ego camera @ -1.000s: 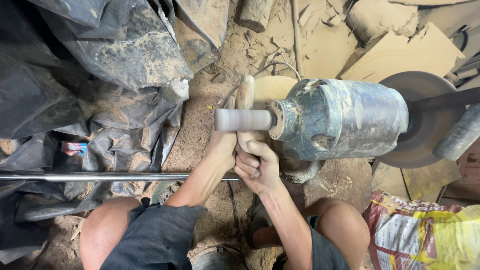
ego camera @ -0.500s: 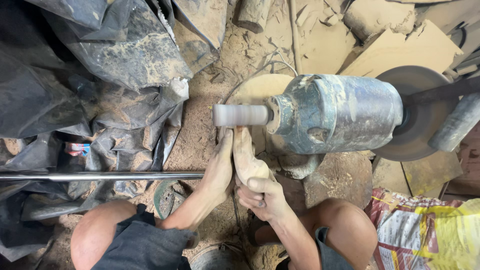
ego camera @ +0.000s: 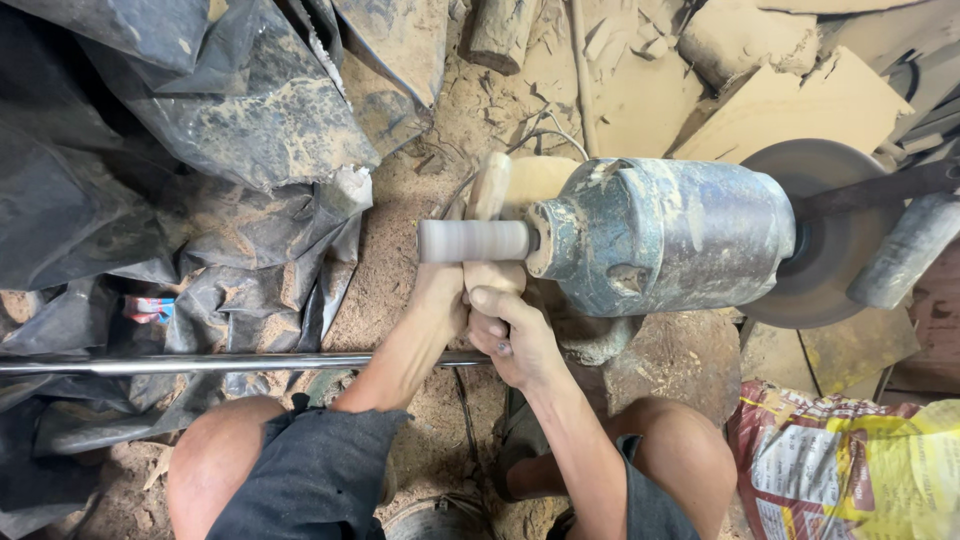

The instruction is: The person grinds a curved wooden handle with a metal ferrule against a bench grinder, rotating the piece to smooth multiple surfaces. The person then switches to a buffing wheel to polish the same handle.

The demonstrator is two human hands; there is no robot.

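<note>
The person sits low on the dusty floor (ego camera: 400, 220), knees at 6 o'clock. Both hands grip one pale wooden piece (ego camera: 488, 190). The right hand (ego camera: 515, 335) wraps its fingers tight around the lower end. The left hand (ego camera: 440, 300) presses close beside it on the same piece, touching the right one.

The wood stands up and leans against the spinning drum (ego camera: 472, 241), which sticks out at 9 o'clock from the big dusty motor (ego camera: 665, 235). To do this step well, the person likely needs a firm, steady grip with both hands and a light push, so the wood does not jump. Fingers should stay low, away from the drum.

A long metal rod (ego camera: 200, 363) lies across the floor near the knees. Farther off at 3 o'clock sits a round grey disc (ego camera: 830, 260).

The drum is a blur. Where the wood meets it is hard to see. The left hand's fingers are mostly hidden.
</note>
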